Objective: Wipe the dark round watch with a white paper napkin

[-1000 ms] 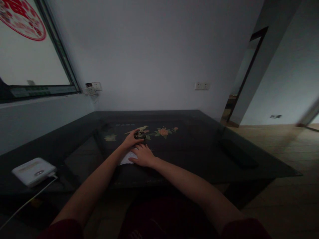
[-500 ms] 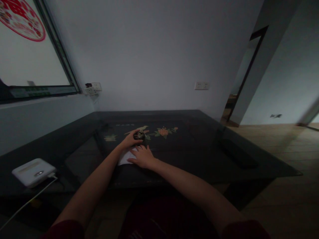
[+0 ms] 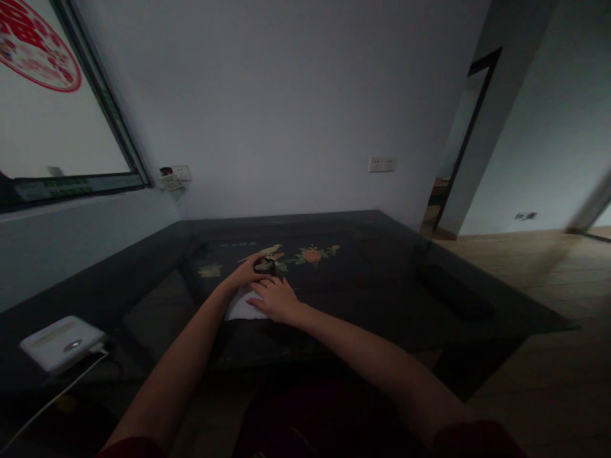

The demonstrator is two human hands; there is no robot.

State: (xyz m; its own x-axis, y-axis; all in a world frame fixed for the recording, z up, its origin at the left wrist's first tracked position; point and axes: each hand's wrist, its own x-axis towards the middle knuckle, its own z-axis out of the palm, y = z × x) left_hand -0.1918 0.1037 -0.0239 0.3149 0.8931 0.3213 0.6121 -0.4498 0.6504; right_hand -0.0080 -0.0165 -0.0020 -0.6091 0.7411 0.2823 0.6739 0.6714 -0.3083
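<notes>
Object (image 3: 264,266): dark and round, it is sitting at the middle of the desk (image 3: 363,305), just beyond the paper (image 3: 240,310).
Left hand (image 3: 244,271): its fingers are grasping the object, the thumb pressing on the near side.
Right hand (image 3: 279,300): its fingers are lying loosely spread, unclenched, over the paper's right part.
Print (image 3: 311,255): its flower is showing on the desk, right of the object.
Box (image 3: 63,343): white, it is resting at the desk's left, a cable (image 3: 62,393) trailing from it.
</notes>
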